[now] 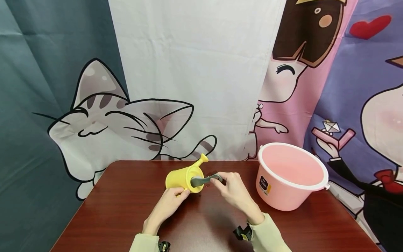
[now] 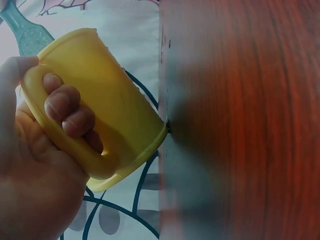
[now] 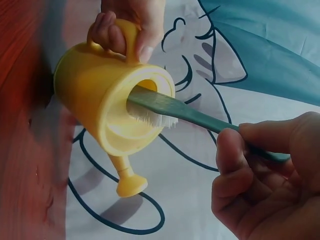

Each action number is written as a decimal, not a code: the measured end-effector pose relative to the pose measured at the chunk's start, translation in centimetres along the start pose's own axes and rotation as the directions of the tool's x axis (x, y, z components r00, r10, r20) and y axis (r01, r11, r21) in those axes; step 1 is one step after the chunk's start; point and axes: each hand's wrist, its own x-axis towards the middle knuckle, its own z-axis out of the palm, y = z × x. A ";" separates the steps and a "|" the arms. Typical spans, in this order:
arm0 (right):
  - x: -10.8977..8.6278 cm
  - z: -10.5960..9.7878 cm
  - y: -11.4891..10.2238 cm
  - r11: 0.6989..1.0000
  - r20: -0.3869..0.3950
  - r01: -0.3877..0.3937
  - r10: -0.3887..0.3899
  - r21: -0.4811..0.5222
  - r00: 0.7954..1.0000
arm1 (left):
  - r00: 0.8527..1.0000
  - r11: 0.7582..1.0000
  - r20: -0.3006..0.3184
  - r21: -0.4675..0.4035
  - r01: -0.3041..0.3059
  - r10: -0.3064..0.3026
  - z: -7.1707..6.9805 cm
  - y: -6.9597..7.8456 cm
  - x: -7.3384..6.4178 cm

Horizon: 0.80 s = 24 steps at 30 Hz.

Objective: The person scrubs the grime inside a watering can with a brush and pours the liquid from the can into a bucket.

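A yellow toy watering can [image 1: 177, 177] is tipped on its side over the table, its round mouth facing right and its spout pointing up and away. My left hand [image 1: 170, 204] grips it by the handle [image 2: 47, 125], fingers curled through the loop. In my right hand [image 1: 234, 190], thumb and fingers pinch the end of a grey-green brush [image 3: 190, 114]. The brush head, with white bristles [image 3: 150, 118], reaches into the can's mouth; its far end is hidden inside. In the right wrist view the bristles face the lower inner wall.
A pink bucket [image 1: 284, 196] with a white rim stands on the right of the dark red-brown table [image 1: 126, 210]. Small wet drops [image 1: 207, 185] lie near the can's mouth. Behind the table hangs a cartoon-printed curtain [image 1: 201, 70].
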 end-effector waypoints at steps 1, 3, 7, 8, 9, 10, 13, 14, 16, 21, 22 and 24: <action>0.0 0.0 0.0 1.000 -0.005 -0.005 0.005 0.000 1.000 | 1.000 1.000 0.000 -0.001 -0.002 0.002 0.0 0.0 0.0; 0.0 -0.1 -0.1 1.000 -0.012 -0.020 0.020 0.002 1.000 | 1.000 1.000 0.000 -0.005 -0.003 0.003 0.0 0.1 0.0; 0.0 -0.2 -0.1 1.000 -0.010 -0.027 0.027 0.001 1.000 | 1.000 1.000 0.002 -0.008 -0.004 0.004 0.0 0.1 -0.1; 0.0 -0.2 -0.2 1.000 -0.004 -0.022 0.022 0.000 1.000 | 1.000 1.000 0.003 -0.008 -0.003 0.003 0.0 0.1 -0.1; -0.1 -0.3 -0.2 1.000 0.002 -0.016 0.016 -0.002 1.000 | 1.000 1.000 0.002 -0.009 -0.001 0.001 0.0 0.1 -0.1; -0.1 -0.3 -0.2 1.000 0.006 -0.010 0.010 -0.001 1.000 | 1.000 1.000 0.001 -0.008 -0.002 0.002 0.0 0.0 -0.1; -0.1 -0.6 -0.2 1.000 0.015 -0.005 0.005 0.003 1.000 | 1.000 1.000 -0.001 -0.003 -0.005 0.005 0.1 0.0 -0.1; -0.1 -0.7 -0.2 1.000 0.017 -0.011 0.011 0.006 1.000 | 1.000 1.000 -0.002 -0.002 -0.005 0.005 0.1 0.0 -0.1; -0.1 -0.8 -0.2 1.000 0.016 -0.022 0.021 0.007 1.000 | 1.000 1.000 -0.008 0.006 -0.011 0.011 0.1 -0.1 -0.1; 0.0 -1.1 -0.2 0.999 0.017 -0.041 0.041 0.012 0.999 | 1.000 1.000 -0.008 0.011 -0.006 0.007 0.2 -0.2 -0.1; 0.0 -1.1 -0.2 0.999 0.017 -0.042 0.042 0.014 0.999 | 1.000 1.000 -0.007 0.009 -0.005 0.005 0.1 -0.1 -0.1; -0.1 -1.2 -0.2 0.999 0.017 -0.042 0.041 0.018 0.999 | 1.000 1.000 -0.006 0.005 -0.004 0.004 0.1 -0.1 -0.1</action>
